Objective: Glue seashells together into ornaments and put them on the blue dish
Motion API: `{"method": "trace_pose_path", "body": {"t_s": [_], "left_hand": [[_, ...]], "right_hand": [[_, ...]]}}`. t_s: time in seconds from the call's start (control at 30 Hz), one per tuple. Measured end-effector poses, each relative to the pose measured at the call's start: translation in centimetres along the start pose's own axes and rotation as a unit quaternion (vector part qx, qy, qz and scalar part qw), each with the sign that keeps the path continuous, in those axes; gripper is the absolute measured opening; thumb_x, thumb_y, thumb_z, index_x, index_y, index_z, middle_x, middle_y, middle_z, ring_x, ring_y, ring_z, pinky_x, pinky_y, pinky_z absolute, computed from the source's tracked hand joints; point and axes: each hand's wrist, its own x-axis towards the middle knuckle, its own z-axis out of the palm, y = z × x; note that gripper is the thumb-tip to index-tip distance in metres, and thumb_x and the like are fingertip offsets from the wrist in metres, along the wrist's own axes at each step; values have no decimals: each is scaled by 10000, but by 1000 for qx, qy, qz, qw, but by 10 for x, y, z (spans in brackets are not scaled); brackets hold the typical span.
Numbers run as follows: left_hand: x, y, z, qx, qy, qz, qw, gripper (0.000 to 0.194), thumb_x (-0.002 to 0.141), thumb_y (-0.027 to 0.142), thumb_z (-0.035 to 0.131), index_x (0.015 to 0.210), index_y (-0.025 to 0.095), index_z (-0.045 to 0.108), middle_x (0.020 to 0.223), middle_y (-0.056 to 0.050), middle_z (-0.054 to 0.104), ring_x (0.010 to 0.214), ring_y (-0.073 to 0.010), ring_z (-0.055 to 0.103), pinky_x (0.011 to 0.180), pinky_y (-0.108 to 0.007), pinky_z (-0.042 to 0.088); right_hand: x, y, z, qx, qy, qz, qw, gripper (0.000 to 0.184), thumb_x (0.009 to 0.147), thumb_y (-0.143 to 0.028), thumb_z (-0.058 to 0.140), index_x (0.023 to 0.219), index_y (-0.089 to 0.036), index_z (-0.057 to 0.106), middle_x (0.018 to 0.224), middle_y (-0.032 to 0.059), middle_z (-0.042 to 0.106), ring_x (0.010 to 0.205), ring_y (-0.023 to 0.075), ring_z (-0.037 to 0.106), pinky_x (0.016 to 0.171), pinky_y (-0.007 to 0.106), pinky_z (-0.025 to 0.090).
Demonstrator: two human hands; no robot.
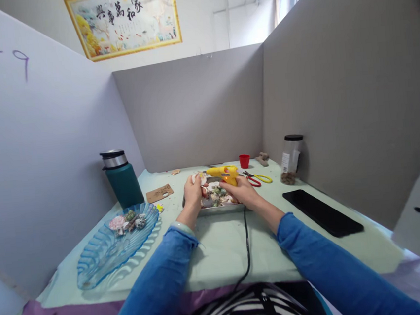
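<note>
My right hand point(240, 190) is wrapped round the handle of a yellow glue gun point(223, 173), whose nozzle points left. A black cord point(247, 243) runs from it down over the table edge. In my left hand point(193, 194) is a whitish seashell point(199, 179), held close to the nozzle; whether they touch I cannot tell. Below both hands lies a metal tray point(220, 209) filled with shells point(219, 194), partly hidden by the hands. On the left, a blue clear shell-shaped dish point(104, 254) bears several shells and a pink piece point(117, 223).
A teal bottle point(124, 184) stands back left beside a brown card point(160, 193). Behind the tray are a red cup point(244, 161) and scissors with red and yellow handles point(263, 178). At right are a lidded jar point(290, 162) and a black phone-like slab point(322, 212). Grey partitions point(194, 112) enclose the table.
</note>
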Motion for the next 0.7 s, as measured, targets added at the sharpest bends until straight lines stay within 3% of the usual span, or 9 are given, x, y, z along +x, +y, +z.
{"method": "trace_pose_path", "body": {"t_s": [0.23, 0.4, 0.6, 0.7], "left_hand": [[-1, 1, -1, -16, -5, -11, 1000, 252, 833, 418, 531, 882, 177, 480, 607, 35, 578, 356, -51, 403, 381, -183, 330], [-3, 4, 0, -44, -45, -4, 998, 290, 805, 443, 576, 863, 173, 487, 609, 25, 595, 366, -55, 423, 385, -187, 354], [-13, 10, 7, -24, -150, -23, 988, 360, 739, 468, 658, 848, 159, 511, 624, 5, 613, 401, -84, 519, 411, -198, 408], [-18, 12, 10, -4, -167, -20, 986, 364, 731, 477, 668, 818, 162, 508, 634, 4, 611, 406, -93, 540, 410, -200, 411]], "right_hand": [[-1, -3, 1, -27, 12, -3, 1000, 244, 719, -406, 627, 700, -165, 596, 490, -28, 489, 470, 108, 445, 462, 231, 350], [-1, 1, 1, -28, 52, 18, 998, 278, 711, -439, 634, 705, -162, 609, 503, -18, 525, 446, 103, 448, 433, 222, 333], [3, 5, 2, 100, 88, 30, 991, 354, 691, -493, 661, 819, -167, 617, 619, -2, 612, 402, 88, 431, 368, 222, 328], [4, 6, 3, 132, 83, 29, 987, 330, 664, -452, 697, 817, -173, 612, 594, -17, 597, 404, 94, 443, 359, 224, 343]]}}
